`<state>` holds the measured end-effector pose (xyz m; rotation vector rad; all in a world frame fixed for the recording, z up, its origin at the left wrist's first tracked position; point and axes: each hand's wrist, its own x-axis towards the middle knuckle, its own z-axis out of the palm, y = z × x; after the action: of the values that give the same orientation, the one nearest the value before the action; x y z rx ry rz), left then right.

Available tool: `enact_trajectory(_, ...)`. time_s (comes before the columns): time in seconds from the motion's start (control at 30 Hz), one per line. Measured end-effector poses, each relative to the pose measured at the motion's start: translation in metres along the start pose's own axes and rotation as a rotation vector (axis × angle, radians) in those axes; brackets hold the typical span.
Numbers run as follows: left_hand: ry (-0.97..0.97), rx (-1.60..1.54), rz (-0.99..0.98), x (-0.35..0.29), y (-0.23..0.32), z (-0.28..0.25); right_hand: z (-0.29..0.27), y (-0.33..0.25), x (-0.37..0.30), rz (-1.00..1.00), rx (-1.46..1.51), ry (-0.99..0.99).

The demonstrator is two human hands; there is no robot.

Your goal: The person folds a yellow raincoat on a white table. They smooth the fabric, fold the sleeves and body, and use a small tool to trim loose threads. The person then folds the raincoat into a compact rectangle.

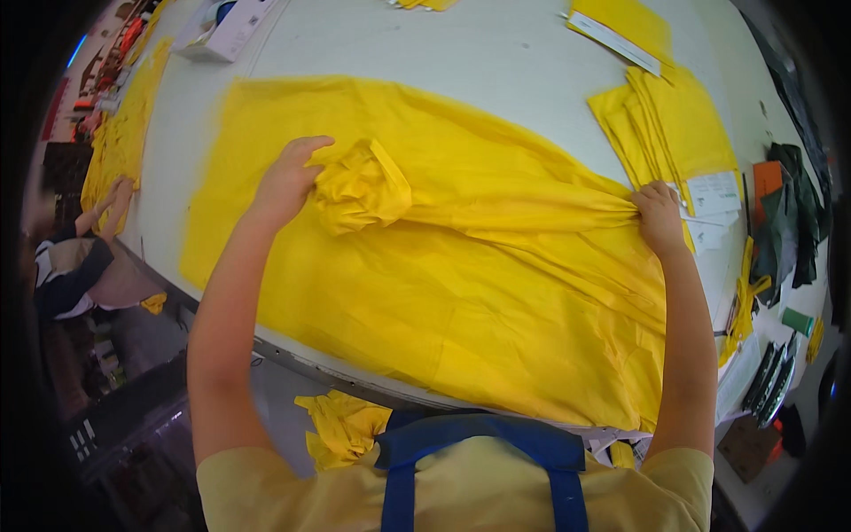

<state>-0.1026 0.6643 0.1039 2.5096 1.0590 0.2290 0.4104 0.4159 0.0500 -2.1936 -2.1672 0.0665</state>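
Observation:
A large sheet of thin yellow fabric (381, 301) lies spread across the white table in front of me, its surface wrinkled. On top of it, part of the fabric is gathered into long folds that end at the left in a crumpled bunch (362, 188). My left hand (288, 182) is at the bunch's left edge, fingers curved and apart, the thumb side touching it. My right hand (660, 217) is closed on the narrow, gathered right end of the yellow fabric, close to some white labels (712, 197). Its fingertips are partly hidden.
Folded yellow pieces (674, 129) lie at the far right. A white box (223, 31) stands at the far left. Dark green cloth (789, 213) and a green spool (797, 321) are along the right side. At left, a co-worker's hands (115, 193) touch other yellow fabric.

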Motion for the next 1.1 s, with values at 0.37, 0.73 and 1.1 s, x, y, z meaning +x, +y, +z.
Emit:
enact_trajectory(0.37,0.160,-0.972,-0.590,-0.024,0.029,0.030,0.014,-0.030,0.003,0.330,-0.032,0.068)
enact_trajectory(0.73,0.275,-1.323,-0.085,-0.051,0.128,0.021,-0.019,-0.250,0.067,0.482,2.118,-0.409)
enact_trajectory(1.1,0.269,-1.191,0.004,-0.074,0.157,0.031,-0.052,-0.269,0.061,0.462,2.435,-0.294)
